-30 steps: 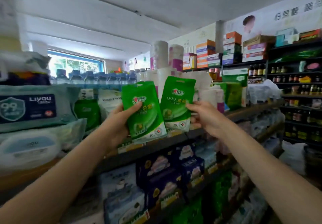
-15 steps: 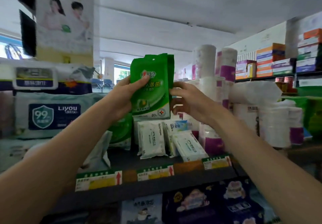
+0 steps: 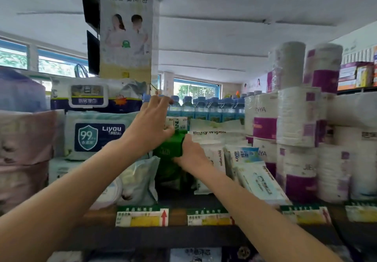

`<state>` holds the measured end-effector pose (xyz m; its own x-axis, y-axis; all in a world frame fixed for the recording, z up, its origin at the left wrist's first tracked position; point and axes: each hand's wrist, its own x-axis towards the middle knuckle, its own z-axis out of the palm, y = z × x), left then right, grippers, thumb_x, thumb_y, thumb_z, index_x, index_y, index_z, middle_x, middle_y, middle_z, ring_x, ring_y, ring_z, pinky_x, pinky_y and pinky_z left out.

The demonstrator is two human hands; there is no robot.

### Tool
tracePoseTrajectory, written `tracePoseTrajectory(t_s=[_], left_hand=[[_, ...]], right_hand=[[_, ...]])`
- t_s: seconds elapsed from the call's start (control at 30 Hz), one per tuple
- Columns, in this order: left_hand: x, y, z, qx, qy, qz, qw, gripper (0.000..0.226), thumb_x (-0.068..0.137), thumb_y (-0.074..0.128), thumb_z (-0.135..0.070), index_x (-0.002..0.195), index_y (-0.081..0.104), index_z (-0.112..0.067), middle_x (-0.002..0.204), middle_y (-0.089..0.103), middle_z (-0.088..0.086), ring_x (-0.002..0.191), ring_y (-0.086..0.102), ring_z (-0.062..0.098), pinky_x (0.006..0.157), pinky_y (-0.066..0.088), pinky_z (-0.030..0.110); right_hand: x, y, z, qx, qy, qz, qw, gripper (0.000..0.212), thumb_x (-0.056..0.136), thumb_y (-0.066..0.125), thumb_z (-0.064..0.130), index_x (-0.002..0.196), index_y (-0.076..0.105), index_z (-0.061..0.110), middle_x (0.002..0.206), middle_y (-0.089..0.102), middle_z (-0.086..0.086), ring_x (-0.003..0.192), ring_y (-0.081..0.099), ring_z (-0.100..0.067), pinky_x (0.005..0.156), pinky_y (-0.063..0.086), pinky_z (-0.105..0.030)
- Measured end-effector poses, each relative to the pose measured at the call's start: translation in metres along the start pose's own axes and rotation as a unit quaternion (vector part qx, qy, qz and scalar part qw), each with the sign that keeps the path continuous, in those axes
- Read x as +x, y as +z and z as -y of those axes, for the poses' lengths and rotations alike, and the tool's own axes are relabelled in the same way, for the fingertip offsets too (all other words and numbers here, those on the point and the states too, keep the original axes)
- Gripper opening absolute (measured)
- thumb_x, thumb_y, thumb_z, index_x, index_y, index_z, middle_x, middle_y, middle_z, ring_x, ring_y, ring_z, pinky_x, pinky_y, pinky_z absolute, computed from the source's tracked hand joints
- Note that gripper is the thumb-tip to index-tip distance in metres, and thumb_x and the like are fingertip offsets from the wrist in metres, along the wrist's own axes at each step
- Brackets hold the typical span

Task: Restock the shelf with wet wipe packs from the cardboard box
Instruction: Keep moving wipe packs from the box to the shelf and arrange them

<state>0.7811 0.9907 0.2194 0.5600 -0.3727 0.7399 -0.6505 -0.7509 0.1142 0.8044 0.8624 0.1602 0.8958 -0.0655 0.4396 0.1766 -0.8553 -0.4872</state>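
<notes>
Up on the shelf (image 3: 183,237), both hands clamp the green wipe packs (image 3: 170,146) w/ left hand (image 3: 150,127) on top, right hand (image 3: 190,155) at the side; can't tell pack count. Two price tags (image 3: 141,216) sit in front, approx three white wipe packs (image 3: 259,180) just right.

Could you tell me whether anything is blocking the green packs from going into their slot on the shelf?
Nothing visible does: both hands already hold the green packs in the gap between the Liyou pack and the baby wipes.
</notes>
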Motion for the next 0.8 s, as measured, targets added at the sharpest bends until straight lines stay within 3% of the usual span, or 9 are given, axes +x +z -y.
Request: tracePoseTrajectory(t_s=[0.1,0.17,0.27,0.47,0.57,0.7,0.8], left_hand=[[-0.005,0.004,0.005,0.105,0.035,0.03,0.993,0.053,0.088,0.055,-0.022,0.135,0.031,-0.017,0.139,0.033,0.005,0.13,0.03,0.026,0.109,0.029,0.039],[-0.007,0.011,0.008,0.171,0.062,0.05,0.982,0.05,0.088,0.053,-0.024,0.134,0.033,-0.019,0.138,0.036,0.003,0.131,0.03,0.025,0.11,0.027,0.038],[-0.01,0.021,0.002,0.206,0.093,0.089,0.97,0.05,0.089,0.051,-0.027,0.136,0.034,-0.019,0.14,0.037,0.004,0.133,0.029,0.026,0.111,0.023,0.04],[-0.031,0.043,-0.054,0.13,0.193,0.136,0.963,0.042,0.091,0.048,-0.03,0.13,0.041,-0.019,0.136,0.041,0.006,0.13,0.035,0.029,0.108,0.026,0.043],[-0.065,0.059,-0.103,0.059,0.274,0.161,0.946,0.037,0.092,0.045,-0.031,0.127,0.044,-0.017,0.134,0.044,0.008,0.127,0.039,0.03,0.106,0.029,0.044],[-0.145,0.081,-0.183,-0.027,0.411,0.229,0.882,0.039,0.091,0.047,-0.03,0.126,0.044,-0.015,0.129,0.046,0.01,0.121,0.044,0.031,0.1,0.034,0.045],[-0.225,0.085,-0.253,-0.072,0.515,0.291,0.803,0.037,0.091,0.047,-0.028,0.125,0.045,-0.014,0.126,0.046,0.01,0.117,0.048,0.031,0.096,0.035,0.042]], right_hand=[[-0.003,-0.003,0.003,-0.089,-0.039,-0.069,0.993,0.074,0.084,0.057,-0.003,0.145,0.016,0.006,0.143,0.027,-0.019,0.105,0.057,-0.033,0.079,0.048,-0.034],[-0.008,-0.017,0.0,-0.097,-0.042,-0.107,0.989,0.063,0.085,0.053,-0.006,0.14,0.026,0.006,0.139,0.031,-0.017,0.104,0.056,-0.033,0.078,0.046,-0.033],[-0.023,-0.04,-0.01,-0.082,-0.021,-0.095,0.992,0.047,0.086,0.052,-0.003,0.131,0.041,0.007,0.136,0.036,-0.013,0.108,0.053,-0.029,0.089,0.047,-0.034],[-0.105,-0.084,-0.028,-0.069,0.064,-0.136,0.986,0.029,0.087,0.056,0.009,0.116,0.055,0.007,0.125,0.047,-0.012,0.108,0.055,-0.027,0.091,0.049,-0.039],[-0.178,-0.105,-0.038,-0.102,0.156,-0.163,0.969,0.024,0.089,0.056,0.014,0.111,0.059,0.007,0.121,0.057,-0.011,0.107,0.057,-0.025,0.087,0.048,-0.032],[-0.325,-0.12,-0.05,-0.129,0.322,-0.102,0.932,0.021,0.092,0.054,0.017,0.111,0.061,0.01,0.114,0.061,-0.007,0.1,0.06,-0.019,0.081,0.046,-0.026],[-0.463,-0.125,-0.046,-0.115,0.471,-0.061,0.873,0.023,0.093,0.053,0.016,0.113,0.06,0.007,0.107,0.061,-0.005,0.09,0.062,-0.017,0.072,0.048,-0.023]])
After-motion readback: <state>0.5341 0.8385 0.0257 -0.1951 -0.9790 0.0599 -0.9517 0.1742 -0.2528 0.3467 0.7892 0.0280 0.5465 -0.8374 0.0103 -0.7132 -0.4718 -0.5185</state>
